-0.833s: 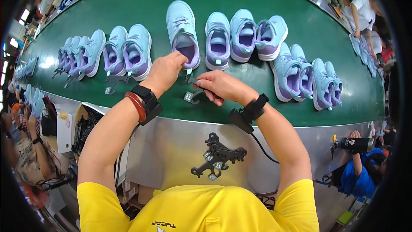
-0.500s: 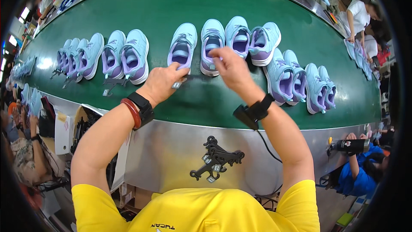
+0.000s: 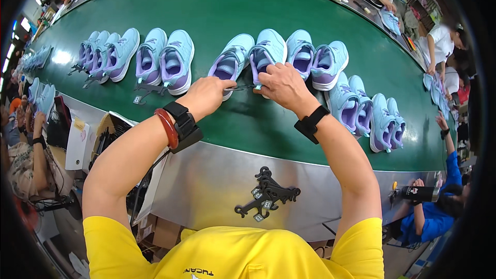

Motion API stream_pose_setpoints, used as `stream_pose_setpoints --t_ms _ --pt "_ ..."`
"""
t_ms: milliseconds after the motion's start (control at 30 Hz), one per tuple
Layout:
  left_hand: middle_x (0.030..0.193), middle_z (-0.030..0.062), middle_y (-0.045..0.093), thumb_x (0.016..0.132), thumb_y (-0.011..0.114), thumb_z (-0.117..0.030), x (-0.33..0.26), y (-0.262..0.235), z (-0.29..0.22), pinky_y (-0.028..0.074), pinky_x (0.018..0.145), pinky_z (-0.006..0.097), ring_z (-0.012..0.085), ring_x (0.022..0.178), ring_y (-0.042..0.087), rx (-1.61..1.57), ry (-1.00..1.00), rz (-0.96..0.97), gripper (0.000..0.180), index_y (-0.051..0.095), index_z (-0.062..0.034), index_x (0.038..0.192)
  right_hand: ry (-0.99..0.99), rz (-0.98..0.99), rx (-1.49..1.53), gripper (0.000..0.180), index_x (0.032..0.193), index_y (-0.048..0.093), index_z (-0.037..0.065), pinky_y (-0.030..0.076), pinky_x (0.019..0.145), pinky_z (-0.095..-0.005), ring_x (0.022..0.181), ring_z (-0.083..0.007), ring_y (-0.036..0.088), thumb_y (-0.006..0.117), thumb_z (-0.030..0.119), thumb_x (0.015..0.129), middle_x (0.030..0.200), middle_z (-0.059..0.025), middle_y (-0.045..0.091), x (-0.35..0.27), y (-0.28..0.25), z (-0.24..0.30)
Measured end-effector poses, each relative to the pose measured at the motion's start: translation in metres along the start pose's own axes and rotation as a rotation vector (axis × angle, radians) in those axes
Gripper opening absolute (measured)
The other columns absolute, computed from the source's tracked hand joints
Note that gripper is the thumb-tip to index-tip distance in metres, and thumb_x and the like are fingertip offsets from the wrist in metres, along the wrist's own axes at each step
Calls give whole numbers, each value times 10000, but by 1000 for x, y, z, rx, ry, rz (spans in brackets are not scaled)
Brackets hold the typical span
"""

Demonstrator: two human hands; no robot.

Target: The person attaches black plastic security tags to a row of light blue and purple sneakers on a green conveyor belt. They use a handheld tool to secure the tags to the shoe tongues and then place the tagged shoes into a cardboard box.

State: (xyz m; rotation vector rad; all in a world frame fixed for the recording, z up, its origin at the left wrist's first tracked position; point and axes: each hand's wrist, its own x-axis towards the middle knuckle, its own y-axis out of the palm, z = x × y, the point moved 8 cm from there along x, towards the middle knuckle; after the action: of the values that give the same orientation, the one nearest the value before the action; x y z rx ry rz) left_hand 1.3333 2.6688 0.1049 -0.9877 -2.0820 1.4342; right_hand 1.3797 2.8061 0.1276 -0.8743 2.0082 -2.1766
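Note:
Between my hands stand two light-blue and lilac sneakers, the left sneaker (image 3: 234, 54) tilted so its toe leans toward the right sneaker (image 3: 269, 46). My left hand (image 3: 205, 95) is closed at the left sneaker's heel, pinching a thin black shoe hanger (image 3: 241, 87) that stretches toward the other shoe. At the right sneaker's heel, my right hand (image 3: 285, 87) is closed on the collar, fingers bent over the edge. Its fingers hide part of the heel and the hanger's right end.
More sneakers stand left (image 3: 176, 62) and right (image 3: 330, 62) on the green belt (image 3: 222, 5); some on the left have hangers. A pile of black hangers (image 3: 267, 194) lies on the metal ledge (image 3: 206, 175). A dark bottle (image 3: 419, 193) lies right. Other people work around the belt.
My right hand has come down onto the right sneaker's heel. The two sneakers' toes have moved together. The other shoes and the hanger pile appear shifted slightly as the view moved.

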Motion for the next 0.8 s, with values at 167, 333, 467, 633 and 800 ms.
stream_pose_setpoints --t_ms 167,333,467,633,800 --pt "909 227 648 734 483 68 0 0 1 485 762 465 393 847 617 -17 -41 8 522 624 -157 1184 21 35 15 253 776 602 118 427 665 -390 764 -238 580 686 357 766 756 -46 570 -2 -2 -6" --pt "891 233 640 746 488 55 1 0 -3 483 761 458 393 847 613 18 -27 -6 486 631 -146 1165 -19 -3 -11 239 733 606 126 423 656 -386 730 -239 578 697 346 743 724 -47 576 3 -1 -1" --pt "947 205 624 755 504 83 2 3 -2 481 803 403 370 928 600 -108 -18 -1 436 638 -113 1120 -11 35 -102 216 719 616 142 414 642 -369 717 -236 583 713 335 708 684 -46 576 12 9 8" --pt "1258 177 481 704 484 184 -11 -11 1 421 961 343 358 1138 523 -247 153 -107 557 590 -91 1177 133 -48 343 321 1000 613 76 453 782 -400 895 -306 568 729 147 710 960 -110 585 1 4 -9" --pt "1303 179 496 714 445 146 -18 -43 -15 470 909 389 359 1130 541 245 121 -210 588 584 -126 1216 243 -120 444 365 1043 545 49 473 771 -421 935 -351 550 689 36 708 1062 -158 544 -56 -17 2"
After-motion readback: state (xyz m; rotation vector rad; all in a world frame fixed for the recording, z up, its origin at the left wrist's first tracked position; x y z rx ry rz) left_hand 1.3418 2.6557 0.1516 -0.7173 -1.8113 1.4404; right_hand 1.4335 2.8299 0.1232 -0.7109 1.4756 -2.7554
